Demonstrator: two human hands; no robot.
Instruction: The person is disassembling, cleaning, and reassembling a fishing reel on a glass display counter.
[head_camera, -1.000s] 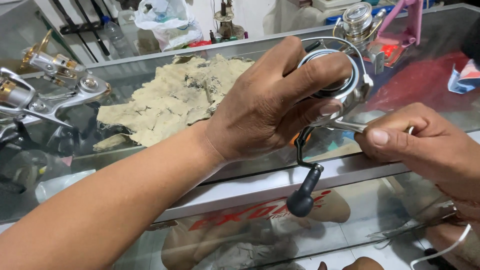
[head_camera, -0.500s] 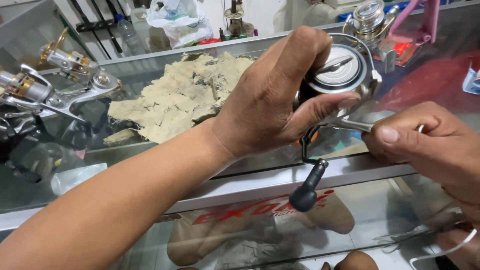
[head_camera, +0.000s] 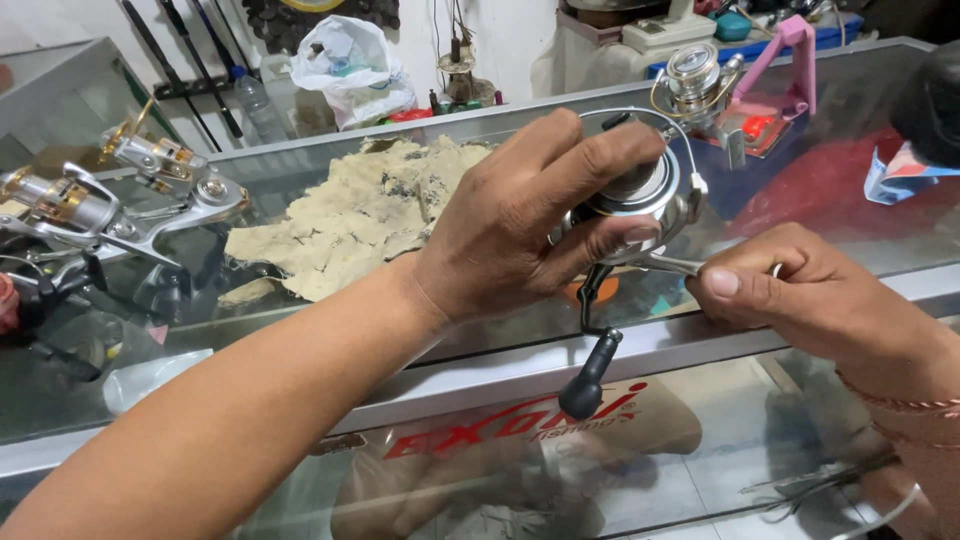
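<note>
My left hand (head_camera: 520, 220) wraps around the spool end of a silver spinning fishing reel (head_camera: 650, 195), fingers over its top and thumb under it. My right hand (head_camera: 800, 290) pinches the reel's metal foot (head_camera: 675, 264) between thumb and fingers at the right. The reel's crank with a black knob (head_camera: 590, 380) hangs down below the body, above the edge of the glass counter (head_camera: 500, 370). A thin wire bail arcs over the spool.
Several other silver reels (head_camera: 110, 205) lie at the left on the glass. A worn beige cloth (head_camera: 350, 215) is spread in the middle. Another reel (head_camera: 695, 80) and a pink stand (head_camera: 790, 65) sit at the back right, a white plastic bag (head_camera: 350, 65) behind.
The view has shifted slightly. My left hand's fingers have slid further over the spool, and both hands with the reel sit a little lower.
</note>
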